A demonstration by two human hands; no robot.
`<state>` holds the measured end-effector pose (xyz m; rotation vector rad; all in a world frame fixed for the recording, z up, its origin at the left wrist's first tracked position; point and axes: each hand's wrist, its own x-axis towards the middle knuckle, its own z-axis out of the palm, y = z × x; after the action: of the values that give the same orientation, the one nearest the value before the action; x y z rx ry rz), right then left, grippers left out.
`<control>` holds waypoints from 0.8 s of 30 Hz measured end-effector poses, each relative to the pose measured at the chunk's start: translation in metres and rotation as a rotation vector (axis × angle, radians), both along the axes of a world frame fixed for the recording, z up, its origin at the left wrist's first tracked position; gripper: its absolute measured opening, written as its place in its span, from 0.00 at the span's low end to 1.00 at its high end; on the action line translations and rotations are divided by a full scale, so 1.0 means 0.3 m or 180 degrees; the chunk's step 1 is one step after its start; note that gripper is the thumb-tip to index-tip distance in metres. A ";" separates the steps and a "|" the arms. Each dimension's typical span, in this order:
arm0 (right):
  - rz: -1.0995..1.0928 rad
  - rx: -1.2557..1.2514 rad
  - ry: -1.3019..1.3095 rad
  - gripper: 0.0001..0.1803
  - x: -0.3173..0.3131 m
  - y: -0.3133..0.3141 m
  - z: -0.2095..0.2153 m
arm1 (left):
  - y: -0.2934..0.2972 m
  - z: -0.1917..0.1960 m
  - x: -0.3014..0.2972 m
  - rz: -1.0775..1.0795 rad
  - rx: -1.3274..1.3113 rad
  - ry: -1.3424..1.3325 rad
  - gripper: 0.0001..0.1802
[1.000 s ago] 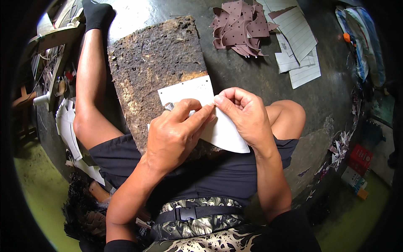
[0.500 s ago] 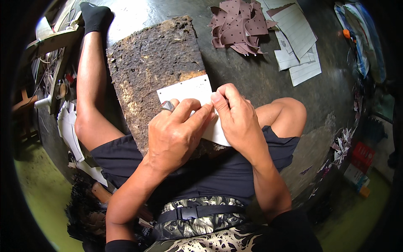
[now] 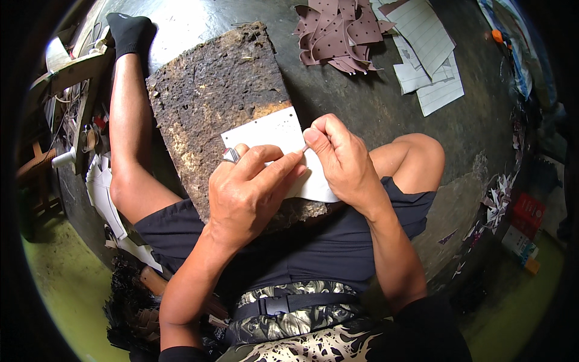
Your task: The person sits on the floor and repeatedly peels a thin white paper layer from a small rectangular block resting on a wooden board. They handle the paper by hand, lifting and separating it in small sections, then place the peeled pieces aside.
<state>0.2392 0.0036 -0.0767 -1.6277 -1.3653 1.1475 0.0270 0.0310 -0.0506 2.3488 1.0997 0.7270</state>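
Observation:
A white flat piece (image 3: 274,128) with small dark dots and a curved near edge lies on a rough, worn brown board (image 3: 211,90) in front of my lap. My left hand (image 3: 244,187), with a ring on one finger, is curled over the piece and holds it, its index finger and thumb close together at the right edge. My right hand (image 3: 344,160) is closed in a pinch at that same edge, almost touching the left index fingertip. Something small and dark shows between the right thumb and finger, too small to name.
Beyond the board sits a pile of mauve dotted cut pieces (image 3: 341,33). White lined sheets (image 3: 440,90) lie to its right. My legs flank the board; a wooden frame (image 3: 78,69) stands at far left. Scraps (image 3: 499,199) and a red box (image 3: 528,211) are at right.
The right pinch has drawn slightly away from the left fingertips, and a small dark thing now shows in it. The white piece stays on the board; the whole view has shifted a little.

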 end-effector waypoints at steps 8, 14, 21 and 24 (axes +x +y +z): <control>0.0062 0.0128 -0.0065 0.16 0.017 0.009 -0.039 | 0.002 -0.021 0.001 -0.0024 0.0136 -0.0093 0.15; -0.0021 0.0101 -0.0129 0.16 0.029 0.014 -0.078 | 0.000 -0.028 -0.002 -0.0035 0.0155 -0.0088 0.14; 0.0050 0.0179 -0.0254 0.18 0.048 0.031 -0.117 | 0.003 -0.031 -0.004 -0.0095 0.0163 -0.0103 0.14; 0.0073 0.0112 -0.0305 0.17 0.058 0.041 -0.130 | 0.006 -0.034 -0.005 -0.0108 0.0168 -0.0121 0.14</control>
<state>0.2567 0.0159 -0.1156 -1.6647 -1.4601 1.0645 0.0254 0.0327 -0.0608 2.3814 1.0340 0.7943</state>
